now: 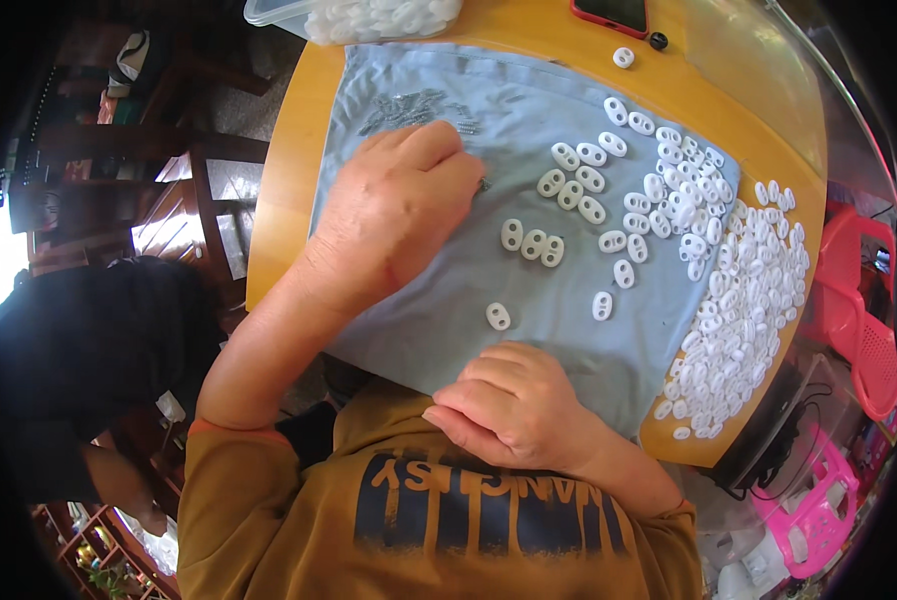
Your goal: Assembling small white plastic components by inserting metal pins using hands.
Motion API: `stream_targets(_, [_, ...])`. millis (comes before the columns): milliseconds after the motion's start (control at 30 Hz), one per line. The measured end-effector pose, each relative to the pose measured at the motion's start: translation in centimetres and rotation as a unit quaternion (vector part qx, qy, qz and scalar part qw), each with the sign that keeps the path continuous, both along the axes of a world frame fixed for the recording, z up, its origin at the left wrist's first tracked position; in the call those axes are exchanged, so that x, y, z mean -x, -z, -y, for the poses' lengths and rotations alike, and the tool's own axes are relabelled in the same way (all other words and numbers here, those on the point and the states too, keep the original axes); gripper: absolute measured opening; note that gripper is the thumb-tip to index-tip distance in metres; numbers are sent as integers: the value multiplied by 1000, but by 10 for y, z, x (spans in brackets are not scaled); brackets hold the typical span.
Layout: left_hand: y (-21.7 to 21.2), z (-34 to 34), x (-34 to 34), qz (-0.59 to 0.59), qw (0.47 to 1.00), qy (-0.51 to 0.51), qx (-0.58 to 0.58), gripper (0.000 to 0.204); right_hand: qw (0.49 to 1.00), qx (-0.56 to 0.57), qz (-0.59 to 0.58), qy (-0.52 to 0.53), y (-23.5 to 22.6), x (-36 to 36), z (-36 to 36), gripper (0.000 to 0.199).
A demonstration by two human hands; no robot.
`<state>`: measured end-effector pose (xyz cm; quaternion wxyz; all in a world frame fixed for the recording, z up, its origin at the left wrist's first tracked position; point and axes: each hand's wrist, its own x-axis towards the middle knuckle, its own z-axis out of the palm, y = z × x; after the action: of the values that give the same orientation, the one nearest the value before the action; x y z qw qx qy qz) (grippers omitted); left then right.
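My left hand (pixel 404 200) is closed in a pinch over the blue-grey cloth (pixel 429 300), beside a small heap of thin metal springs (pixel 404 112). A dark bit shows at its fingertips, too small to name. Near the cloth's front edge, my right hand (pixel 509 405) is curled closed, and whatever its fingers hold is hidden. Just beyond it lies a single white oval plastic piece with two holes (pixel 498 317). A short row of like pieces (pixel 534 245) sits in the middle of the cloth, with several more scattered toward the right.
A large pile of white oval pieces (pixel 734 330) covers the table's right side. At the back stand a clear tub of white parts (pixel 384 18), a phone in a red case (pixel 614 14) and a small black ball (pixel 659 41). Pink plastic chairs (pixel 819 510) are at right; a person in dark clothes (pixel 99 370) is at left.
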<state>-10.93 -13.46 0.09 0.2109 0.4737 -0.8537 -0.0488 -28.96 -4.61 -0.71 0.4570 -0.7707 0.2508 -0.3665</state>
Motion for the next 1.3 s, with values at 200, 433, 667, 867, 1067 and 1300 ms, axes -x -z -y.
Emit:
stream_targets(200, [-6, 1, 4, -68, 996, -44, -26, 7, 1000, -2, -3, -11, 0, 3, -1, 14])
stream_targets(433, [-5, 6, 2, 10, 1000, -7, -28, 6, 1000, 2, -2, -4, 1, 2, 0, 14])
stream_targets(667, [-15, 7, 13, 92, 995, -4, -25, 6, 1000, 4, -6, 0, 2, 3, -1, 14])
stream_targets(867, [-6, 10, 11, 72, 997, -21, 10, 8, 1000, 4, -4, 20, 1, 4, -1, 13])
stream_targets(1067, [-25, -14, 14, -114, 988, -72, -72, 12, 979, -128, 59, 144, -7, 12, 4, 10])
stream_targets(1300, [-35, -60, 25, -160, 987, -2, -14, 22, 854, -439, 221, 170, -12, 13, 0, 16])
